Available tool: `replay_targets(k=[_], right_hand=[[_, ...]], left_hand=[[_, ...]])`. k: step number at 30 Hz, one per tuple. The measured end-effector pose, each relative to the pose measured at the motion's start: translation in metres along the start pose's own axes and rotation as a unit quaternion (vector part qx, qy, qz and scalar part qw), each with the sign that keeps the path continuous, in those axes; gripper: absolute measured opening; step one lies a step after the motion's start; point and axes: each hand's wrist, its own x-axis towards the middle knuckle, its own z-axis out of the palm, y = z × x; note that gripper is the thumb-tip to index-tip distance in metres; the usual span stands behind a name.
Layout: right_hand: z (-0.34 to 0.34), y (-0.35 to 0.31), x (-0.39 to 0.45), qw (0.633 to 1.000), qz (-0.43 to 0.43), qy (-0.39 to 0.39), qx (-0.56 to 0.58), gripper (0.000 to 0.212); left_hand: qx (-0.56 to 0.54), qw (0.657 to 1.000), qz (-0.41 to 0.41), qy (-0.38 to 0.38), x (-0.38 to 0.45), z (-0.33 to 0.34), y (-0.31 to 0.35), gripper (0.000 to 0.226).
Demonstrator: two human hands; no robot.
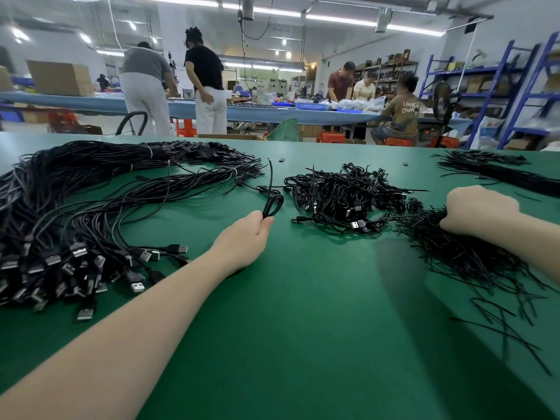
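My left hand [242, 237] pinches a looped black cable [271, 204] just above the green table [303, 313]; the cable's free end sticks up toward the far side. My right hand [478, 210] is closed in a fist, gripping the top of a bunch of thin black ties [466, 259] that fan out over the table toward me. Between the two hands lies a heap of coiled black USB cables [348, 195].
A large bundle of long black USB cables [85, 213] covers the left of the table, plugs toward me. Another black bundle [497, 171] lies far right. Beyond the table's far edge, several people work at a blue bench, with blue shelving [512, 86] at the right.
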Motion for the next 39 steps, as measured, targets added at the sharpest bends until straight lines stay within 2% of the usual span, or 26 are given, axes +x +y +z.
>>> replay_targets(k=[3, 6, 10, 13, 16, 23, 28, 30, 32, 35, 39], right_hand=[[-0.005, -0.003, 0.0, 0.997, -0.012, 0.074, -0.02, 0.018], [-0.013, -0.02, -0.008, 0.969, -0.119, 0.214, -0.005, 0.023], [-0.024, -0.069, -0.037, 0.908, -0.343, 0.215, 0.107, 0.023], [-0.024, -0.109, -0.055, 0.88, -0.411, 0.225, 0.08, 0.023], [-0.024, -0.141, -0.063, 0.874, -0.419, 0.238, 0.062, 0.022], [-0.027, -0.174, -0.063, 0.86, -0.436, 0.229, 0.131, 0.023], [-0.022, -0.172, -0.056, 0.862, -0.419, 0.146, 0.245, 0.013], [-0.019, -0.169, -0.054, 0.848, -0.405, 0.094, 0.327, 0.003], [-0.017, -0.166, -0.055, 0.823, -0.388, 0.057, 0.412, 0.015], [-0.015, -0.166, -0.058, 0.803, -0.375, 0.05, 0.46, 0.024], [-0.016, -0.173, -0.064, 0.801, -0.384, 0.065, 0.455, 0.017]], left_hand=[[0.001, 1.0, -0.008, 0.007, 0.001, 0.001, 0.0, 0.039], [0.0, 1.0, -0.008, 0.009, 0.001, 0.002, 0.0, 0.038], [-0.01, 1.0, 0.008, 0.005, 0.0, 0.001, 0.001, 0.039], [-0.025, 1.0, 0.015, 0.002, -0.003, 0.0, 0.001, 0.039], [-0.009, 1.0, 0.019, 0.008, -0.002, 0.0, 0.002, 0.038], [0.058, 0.997, 0.04, 0.006, 0.002, 0.003, 0.001, 0.039], [0.112, 0.993, 0.049, -0.002, 0.003, 0.006, 0.003, 0.038], [0.128, 0.991, 0.05, -0.004, 0.003, 0.007, 0.004, 0.035], [0.137, 0.989, 0.051, -0.004, 0.002, 0.007, 0.004, 0.034], [0.159, 0.986, 0.056, -0.001, 0.002, 0.008, 0.005, 0.035], [0.192, 0.979, 0.07, 0.009, 0.0, 0.01, 0.003, 0.034]])
